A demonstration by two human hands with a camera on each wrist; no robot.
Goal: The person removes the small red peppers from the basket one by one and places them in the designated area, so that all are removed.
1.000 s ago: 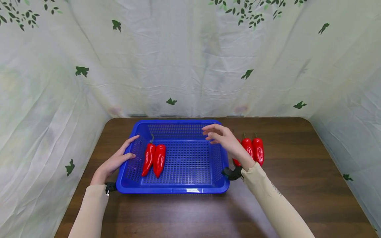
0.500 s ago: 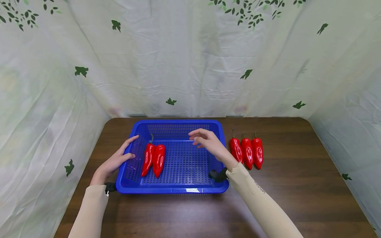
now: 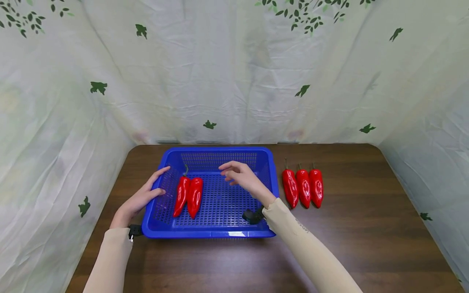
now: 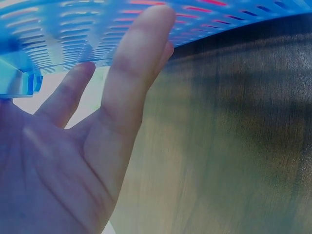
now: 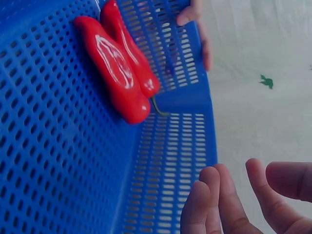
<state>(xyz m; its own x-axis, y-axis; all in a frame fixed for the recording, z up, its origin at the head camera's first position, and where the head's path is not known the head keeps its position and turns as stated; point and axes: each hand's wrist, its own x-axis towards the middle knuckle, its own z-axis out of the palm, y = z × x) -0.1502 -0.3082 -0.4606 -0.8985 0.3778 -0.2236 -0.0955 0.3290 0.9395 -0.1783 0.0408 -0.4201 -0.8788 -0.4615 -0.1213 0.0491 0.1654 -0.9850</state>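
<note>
Two red peppers lie side by side in the left part of a blue plastic basket; one shows a green stem. Against the basket's left rim rests my left hand, fingers and thumb spread and fairly straight. The left wrist view shows the palm and fingers close to the slotted basket wall, with red showing through some slots. Over the middle of the basket hovers my right hand, its fingers loosely bent and holding nothing. In the right wrist view, its fingertips are apart from the peppers.
Three more red peppers stand in a row, stems pointing away, on the brown wooden table right of the basket. Pale curtains with leaf and bird prints hang behind and at both sides.
My right hand has moved left, from the basket's right rim to above its middle, uncovering the peppers on the table. The left hand and basket have stayed put.
</note>
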